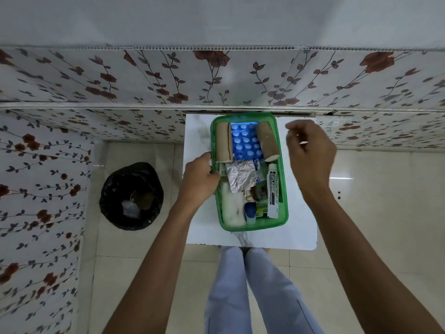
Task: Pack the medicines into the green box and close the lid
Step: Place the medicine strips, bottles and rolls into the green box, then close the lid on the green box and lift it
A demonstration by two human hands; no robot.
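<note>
The green box (284, 189) stands lidless on a small white table (301, 227). Inside lie two tan bandage rolls (222, 143), a blue blister pack (245, 143), crumpled foil strips (240, 175), a white ointment tube (273, 189), a white roll (232, 208) and a blue-capped bottle (250, 212). My left hand (198, 179) grips the box's left rim. My right hand (310, 150) hovers right of the box, above the table, fingers loosely curled with nothing in them. No lid is in view.
A bin lined with a black bag (131, 196) stands on the tiled floor left of the table. Floral-patterned wall panels (216, 78) run behind the table and along the left. My legs (252, 290) stand at the table's near edge.
</note>
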